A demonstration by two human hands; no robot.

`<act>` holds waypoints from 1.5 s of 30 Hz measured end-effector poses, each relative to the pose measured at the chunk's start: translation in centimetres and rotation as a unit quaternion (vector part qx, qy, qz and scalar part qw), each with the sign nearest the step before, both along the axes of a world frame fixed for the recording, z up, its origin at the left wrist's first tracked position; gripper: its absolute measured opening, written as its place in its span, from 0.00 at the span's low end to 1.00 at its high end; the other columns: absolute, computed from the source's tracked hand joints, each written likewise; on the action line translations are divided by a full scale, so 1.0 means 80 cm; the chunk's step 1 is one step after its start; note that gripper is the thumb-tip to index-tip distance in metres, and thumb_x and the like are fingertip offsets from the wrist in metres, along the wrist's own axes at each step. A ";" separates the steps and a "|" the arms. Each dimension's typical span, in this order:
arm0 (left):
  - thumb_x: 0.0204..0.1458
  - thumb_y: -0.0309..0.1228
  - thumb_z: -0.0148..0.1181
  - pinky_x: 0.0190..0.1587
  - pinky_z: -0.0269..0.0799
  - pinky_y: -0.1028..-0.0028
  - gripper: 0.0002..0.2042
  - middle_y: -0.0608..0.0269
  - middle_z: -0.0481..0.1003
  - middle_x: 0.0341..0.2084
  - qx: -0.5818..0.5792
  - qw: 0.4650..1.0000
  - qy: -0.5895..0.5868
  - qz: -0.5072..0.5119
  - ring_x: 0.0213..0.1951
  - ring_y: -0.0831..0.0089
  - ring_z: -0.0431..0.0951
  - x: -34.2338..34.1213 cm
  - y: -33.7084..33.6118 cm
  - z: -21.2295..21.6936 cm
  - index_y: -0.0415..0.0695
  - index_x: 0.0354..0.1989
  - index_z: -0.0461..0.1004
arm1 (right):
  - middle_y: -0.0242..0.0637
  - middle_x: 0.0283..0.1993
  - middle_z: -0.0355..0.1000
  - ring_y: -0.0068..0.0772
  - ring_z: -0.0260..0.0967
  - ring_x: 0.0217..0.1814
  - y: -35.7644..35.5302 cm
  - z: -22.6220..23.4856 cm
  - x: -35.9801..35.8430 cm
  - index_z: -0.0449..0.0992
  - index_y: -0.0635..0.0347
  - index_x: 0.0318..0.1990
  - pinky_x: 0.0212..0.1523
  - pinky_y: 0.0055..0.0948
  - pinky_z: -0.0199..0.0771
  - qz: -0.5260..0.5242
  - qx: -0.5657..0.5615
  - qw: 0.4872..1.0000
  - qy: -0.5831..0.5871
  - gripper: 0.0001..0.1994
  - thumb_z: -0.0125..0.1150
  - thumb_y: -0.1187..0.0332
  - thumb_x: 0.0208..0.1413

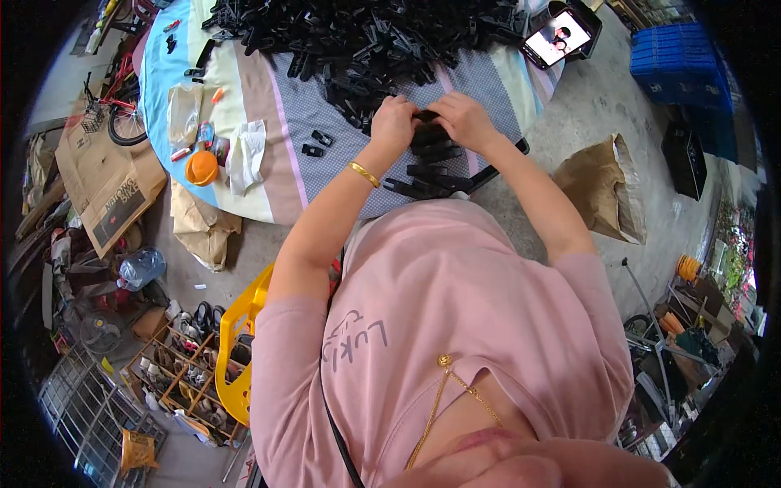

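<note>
Over the cloth-covered table, my left hand (394, 126) and my right hand (464, 119) are close together, fingertips pinched on a small black plastic piece (425, 116). My fingers cover much of it, so its exact kind does not show. Just below the hands, a row of similar black pieces (433, 153) lies near the table's front edge. Beyond them spreads a large heap of black plastic pieces (366, 41). A few loose black pieces (312, 150) rest on the cloth to the left of my left forearm.
A lit phone (558, 38) stands at the table's far right. An orange round object (202, 168), a clear plastic bag (185, 114) and white packaging (246, 154) lie at the left. On the floor are a brown paper bag (606, 191), blue crates (679, 65) and a yellow plastic chair (236, 358).
</note>
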State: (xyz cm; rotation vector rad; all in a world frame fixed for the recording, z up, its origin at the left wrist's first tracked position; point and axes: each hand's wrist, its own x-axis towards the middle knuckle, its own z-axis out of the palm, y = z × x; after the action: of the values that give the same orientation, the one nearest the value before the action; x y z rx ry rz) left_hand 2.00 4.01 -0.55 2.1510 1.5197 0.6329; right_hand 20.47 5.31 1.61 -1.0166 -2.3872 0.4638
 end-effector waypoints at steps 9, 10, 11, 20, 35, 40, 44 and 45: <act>0.37 0.27 0.64 0.42 0.71 0.65 0.07 0.59 0.73 0.29 -0.015 1.000 0.021 -0.007 0.38 0.59 0.72 0.002 0.002 0.007 0.44 0.28 0.78 | 0.37 0.35 0.71 0.43 0.68 0.40 -0.001 0.000 -0.002 0.74 0.58 0.37 0.40 0.38 0.67 -0.009 0.002 0.999 -0.049 0.11 0.62 0.70 0.42; 0.37 0.26 0.63 0.43 0.71 0.65 0.06 0.58 0.73 0.30 -0.035 0.999 0.024 -0.005 0.39 0.59 0.72 0.003 0.001 0.010 0.44 0.27 0.78 | 0.37 0.35 0.71 0.43 0.68 0.40 -0.002 0.000 0.001 0.74 0.58 0.37 0.40 0.38 0.67 -0.008 0.002 0.999 -0.048 0.11 0.62 0.70 0.42; 0.37 0.26 0.63 0.43 0.71 0.65 0.06 0.58 0.73 0.30 -0.035 0.999 0.024 -0.004 0.39 0.59 0.72 0.004 0.002 0.012 0.44 0.27 0.78 | 0.35 0.35 0.71 0.40 0.68 0.41 -0.003 -0.001 0.007 0.74 0.56 0.37 0.40 0.36 0.66 -0.023 0.020 0.998 -0.059 0.12 0.62 0.70 0.42; 0.37 0.29 0.66 0.42 0.71 0.64 0.10 0.59 0.73 0.29 -0.040 0.999 0.036 -0.006 0.39 0.59 0.72 0.004 0.002 0.015 0.44 0.30 0.79 | 0.32 0.34 0.72 0.37 0.69 0.39 0.002 -0.001 0.038 0.76 0.56 0.37 0.39 0.35 0.65 -0.030 0.019 0.999 -0.042 0.13 0.63 0.66 0.42; 0.35 0.27 0.65 0.40 0.70 0.63 0.08 0.59 0.72 0.28 -0.001 1.000 -0.021 -0.023 0.36 0.58 0.71 0.000 0.008 -0.004 0.43 0.28 0.78 | 0.37 0.33 0.73 0.41 0.70 0.37 0.002 -0.026 0.006 0.77 0.60 0.35 0.39 0.35 0.69 -0.018 0.007 0.999 0.046 0.11 0.63 0.71 0.40; 0.37 0.27 0.64 0.41 0.69 0.64 0.08 0.58 0.73 0.28 -0.013 0.998 -0.008 -0.058 0.37 0.57 0.71 -0.008 0.006 0.011 0.42 0.29 0.78 | 0.40 0.34 0.74 0.42 0.70 0.35 0.028 -0.010 0.009 0.77 0.62 0.37 0.38 0.33 0.71 0.002 -0.139 0.990 0.009 0.13 0.63 0.65 0.45; 0.40 0.26 0.61 0.44 0.67 0.64 0.10 0.56 0.75 0.35 0.081 0.997 0.007 0.015 0.42 0.57 0.71 -0.039 0.032 0.033 0.43 0.35 0.77 | 0.39 0.39 0.74 0.44 0.71 0.40 0.050 -0.013 -0.006 0.77 0.60 0.40 0.41 0.38 0.71 -0.183 -0.125 0.975 0.033 0.16 0.62 0.58 0.48; 0.41 0.25 0.61 0.46 0.67 0.64 0.11 0.56 0.75 0.38 0.128 0.989 0.039 0.067 0.43 0.57 0.71 -0.053 0.036 0.045 0.43 0.37 0.76 | 0.39 0.39 0.74 0.44 0.71 0.40 0.057 -0.020 -0.013 0.77 0.60 0.40 0.42 0.38 0.72 -0.212 -0.052 0.975 0.037 0.16 0.62 0.59 0.48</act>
State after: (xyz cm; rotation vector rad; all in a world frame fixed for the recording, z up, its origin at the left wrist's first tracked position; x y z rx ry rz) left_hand -2.21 6.90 3.03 2.2986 1.7177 0.8389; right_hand 19.43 9.84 0.02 -1.4832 -2.0180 0.4599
